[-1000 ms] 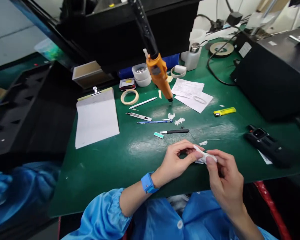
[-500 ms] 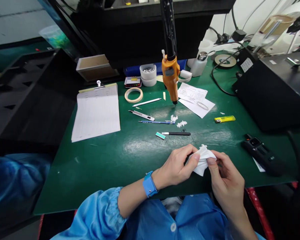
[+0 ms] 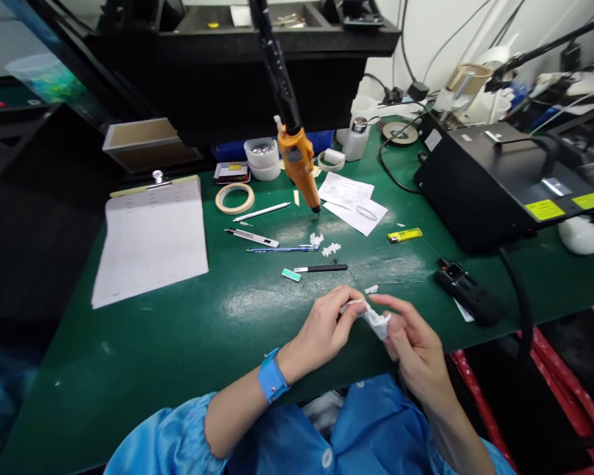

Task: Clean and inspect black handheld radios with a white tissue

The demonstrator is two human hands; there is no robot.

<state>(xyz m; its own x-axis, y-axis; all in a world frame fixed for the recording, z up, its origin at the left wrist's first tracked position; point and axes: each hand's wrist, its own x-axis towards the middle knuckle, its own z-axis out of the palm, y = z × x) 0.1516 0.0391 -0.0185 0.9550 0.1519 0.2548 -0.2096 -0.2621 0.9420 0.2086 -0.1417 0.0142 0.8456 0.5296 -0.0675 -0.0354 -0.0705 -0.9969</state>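
Observation:
My left hand [image 3: 329,323], with a blue strap at its wrist, pinches one end of a crumpled white tissue [image 3: 377,323] between thumb and fingers. At the tissue's other end, my right hand [image 3: 413,340] grips it by the thumb, its index finger stretched out above. Whether anything lies inside the tissue cannot be seen. Just beyond my fingertips a small white scrap [image 3: 371,289] rests on the green table [image 3: 168,356]. Closest to the hands on the far side are black-handled tweezers or a similar slim tool [image 3: 321,268] and a small green-and-white block [image 3: 291,275].
An orange electric screwdriver [image 3: 298,165] hangs over the table's middle. Around it lie a utility knife [image 3: 252,238], a blue pen [image 3: 282,249], a tape roll [image 3: 234,198] and papers [image 3: 355,201]. A clipboard [image 3: 153,237] lies left; a walkie-talkie [image 3: 468,293] and black box [image 3: 495,178] stand right.
The view has turned, so the table's things sit further left. The tissue has been folded narrower between my hands, and my right index finger has lifted. A small white scrap now shows on the table.

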